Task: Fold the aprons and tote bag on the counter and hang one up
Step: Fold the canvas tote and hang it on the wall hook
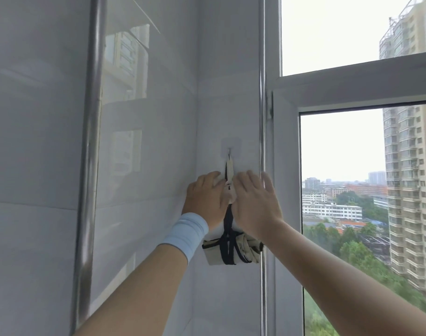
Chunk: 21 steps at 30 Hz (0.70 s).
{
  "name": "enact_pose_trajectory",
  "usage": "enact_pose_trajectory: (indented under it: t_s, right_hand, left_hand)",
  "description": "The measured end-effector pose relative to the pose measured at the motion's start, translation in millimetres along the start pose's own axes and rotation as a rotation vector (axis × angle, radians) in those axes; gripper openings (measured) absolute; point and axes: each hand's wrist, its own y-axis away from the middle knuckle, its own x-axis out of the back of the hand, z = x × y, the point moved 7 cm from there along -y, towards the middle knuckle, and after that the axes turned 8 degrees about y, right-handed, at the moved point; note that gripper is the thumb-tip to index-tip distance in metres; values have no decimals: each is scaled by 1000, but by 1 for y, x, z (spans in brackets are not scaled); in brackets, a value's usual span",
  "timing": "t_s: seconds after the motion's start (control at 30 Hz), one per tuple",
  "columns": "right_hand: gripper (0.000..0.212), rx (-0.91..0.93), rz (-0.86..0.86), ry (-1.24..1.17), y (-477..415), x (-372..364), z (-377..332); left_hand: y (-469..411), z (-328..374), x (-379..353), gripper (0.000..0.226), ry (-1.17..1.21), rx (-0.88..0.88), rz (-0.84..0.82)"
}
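Folded cream apron (232,248), soft, light, bound in black straps, hangs by its loop from the wall hook (229,150) between both hands: left hand (207,200) apparently pinching the loop, right hand (256,202) open, the loop being the sensible hold.

Folded apron (233,248): a compact cream-coloured fabric bundle, wound round with dark navy straps that cross its front several times. It hangs clear of any surface, against the white tiled wall just beside the window frame. A cream loop (229,169) with dark edging rises from the bundle, narrows upward and is caught over a small adhesive wall hook (230,147). Between loop and bundle the dark strap (227,217) runs nearly vertical and taut. The bundle sits roughly level, its lower left corner squared, its right end rounder and more crumpled. The loop's lower part is partly hidden.
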Motion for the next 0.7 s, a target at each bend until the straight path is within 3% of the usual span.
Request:
enact_pose_trajectory:
  t_s: [0.07,0.17,0.27,0.37,0.47,0.6,0.7]
  right_hand:
    - [67,12,-69,-23,6,-6,-1]
    - [68,10,-53,-76,14,-9,-2]
    - [71,-16,-27,-134,21,-8,-1]
    - [73,-106,-17,-451,28,-1,-1]
    - [75,-240,-160,-788,21,-2,10]
    - [80,-205,-312,-754,11,1,26]
    - [68,-151,-313,-660,12,11,28]
  left_hand:
    - [2,0,-3,53,8,-7,-76]
    - [7,0,-9,66,103,-17,-185]
    - [11,1,-2,62,137,-51,-108]
    - [14,8,4,60,207,-31,-17]
    - [9,8,13,63,236,48,11]
    - [2,4,11,54,218,50,-130]
    - [5,4,5,50,229,43,-170]
